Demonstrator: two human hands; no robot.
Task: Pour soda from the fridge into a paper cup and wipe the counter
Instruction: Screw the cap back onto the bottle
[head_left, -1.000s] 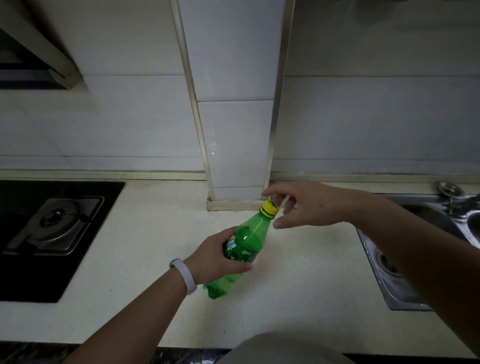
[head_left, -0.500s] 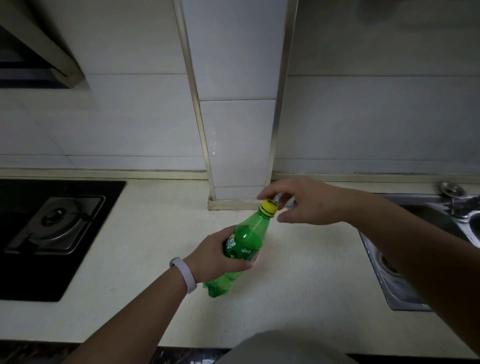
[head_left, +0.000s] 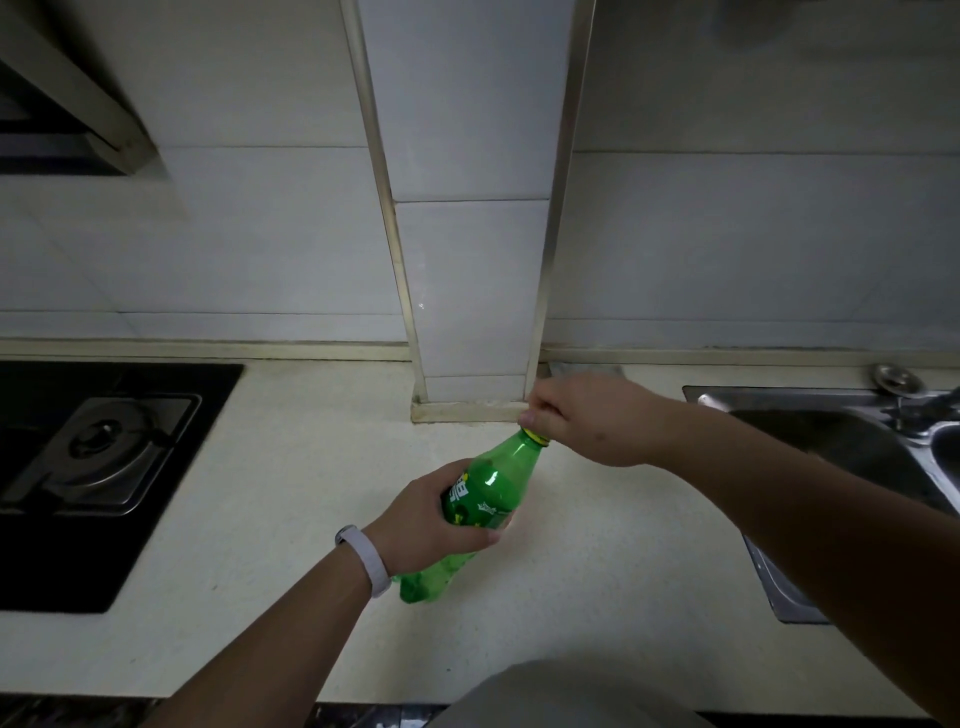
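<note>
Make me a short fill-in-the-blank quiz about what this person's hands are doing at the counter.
1. The left hand grips a ____ soda bottle.
2. The right hand closes over the bottle's ____.
3. The bottle's base rests on the ____.
4. The sink lies on the person's ____ side.

Missing words: green; cap; counter; right
</note>
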